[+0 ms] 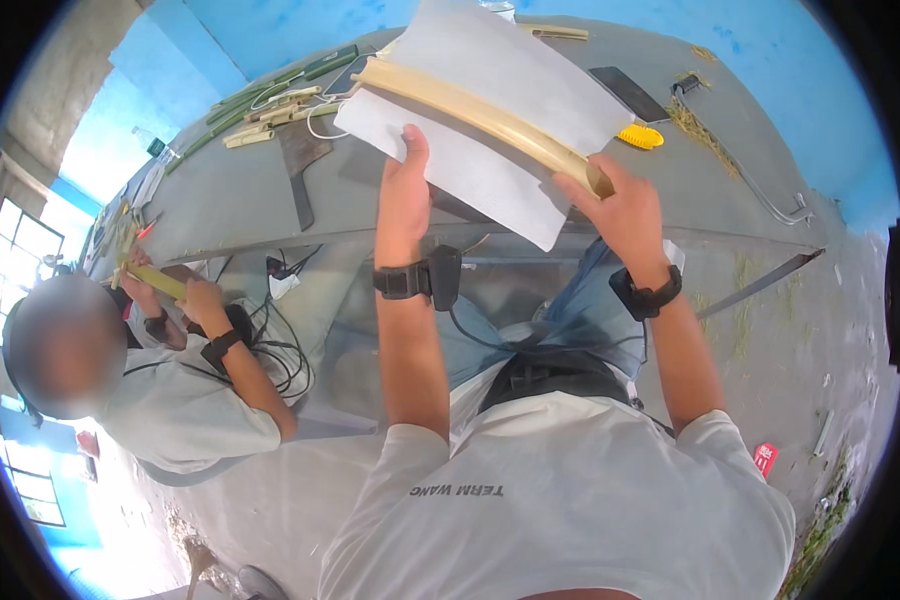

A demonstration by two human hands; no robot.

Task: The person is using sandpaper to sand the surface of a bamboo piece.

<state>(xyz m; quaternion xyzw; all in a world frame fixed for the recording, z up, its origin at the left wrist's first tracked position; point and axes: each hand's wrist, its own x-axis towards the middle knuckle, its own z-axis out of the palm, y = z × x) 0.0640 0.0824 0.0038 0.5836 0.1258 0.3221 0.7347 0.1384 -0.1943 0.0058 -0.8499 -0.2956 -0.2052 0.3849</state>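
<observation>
Left hand (pixel 406 190) gripping white sheet (pixel 490 120), right hand (pixel 620 205) holding pale bamboo strip (pixel 470 105) over grey table (pixel 220 200)

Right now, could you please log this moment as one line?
left hand: holds white sheet | right hand: grips pale bamboo strip lying across sheet | grey table beneath | co-worker's hand left

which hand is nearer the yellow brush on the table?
Right. The right hand grips the lower end of the pale bamboo strip, just below the yellow brush. The left hand holds the white sheet, farther to the brush's left.
</observation>
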